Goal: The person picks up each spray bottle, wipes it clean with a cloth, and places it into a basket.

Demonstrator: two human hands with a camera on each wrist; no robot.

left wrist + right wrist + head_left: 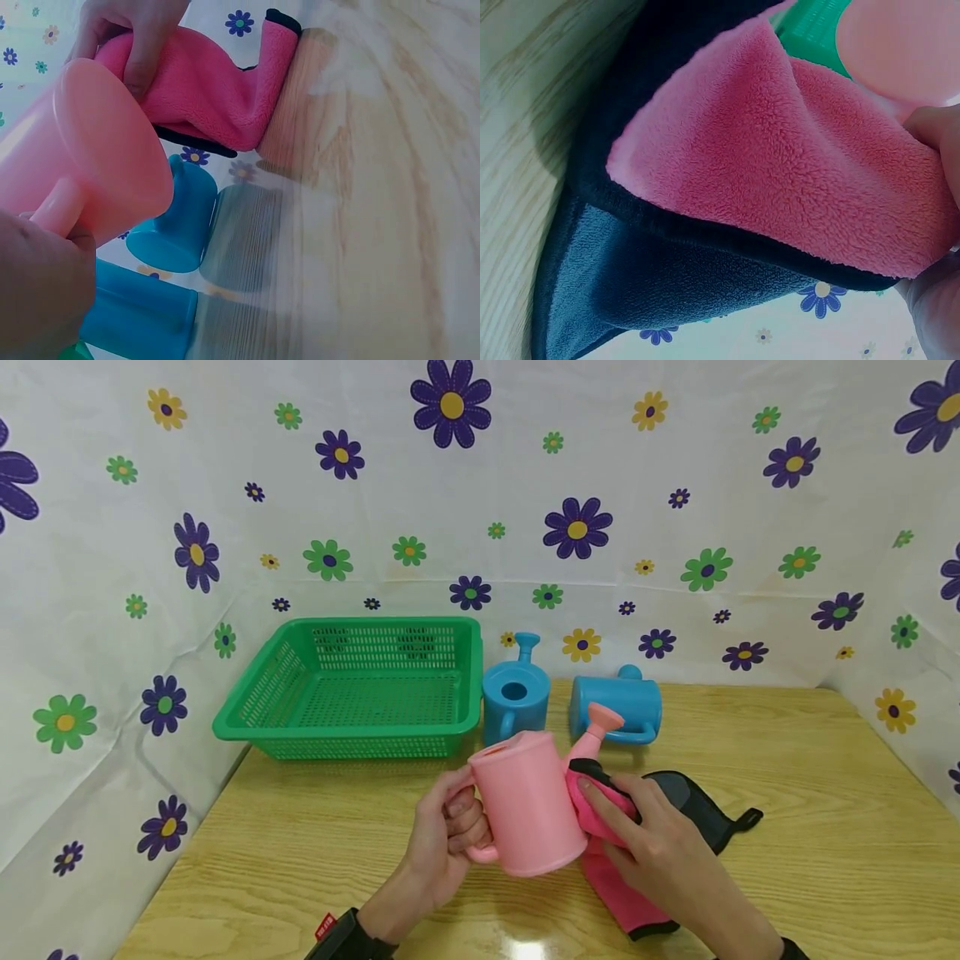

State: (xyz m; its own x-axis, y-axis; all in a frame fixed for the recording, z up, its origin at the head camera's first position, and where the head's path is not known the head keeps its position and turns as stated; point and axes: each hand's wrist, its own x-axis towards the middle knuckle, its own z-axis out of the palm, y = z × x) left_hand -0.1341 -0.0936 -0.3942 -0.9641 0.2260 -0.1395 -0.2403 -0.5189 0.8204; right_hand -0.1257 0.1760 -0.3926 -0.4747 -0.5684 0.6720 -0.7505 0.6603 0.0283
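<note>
A pink watering can [525,806] is held up, tilted, above the table's middle. My left hand [446,835] grips its handle, fingers curled round it. In my right hand [656,847] is a plush cloth [618,893], pink on one side and dark grey on the other, with black edging and a hanging loop. The right hand pinches the cloth against the can's side near the base of the spout. In the right wrist view the cloth [780,165] hangs in folds and covers much of the scene; its lower end reaches down to the table.
A green plastic basket [360,747] stands at the back left. Beside it is an upright blue watering can [517,693]. Another blue watering can [618,706] lies on its side farther right. The wooden table [825,860] meets a flower-print backdrop [675,460].
</note>
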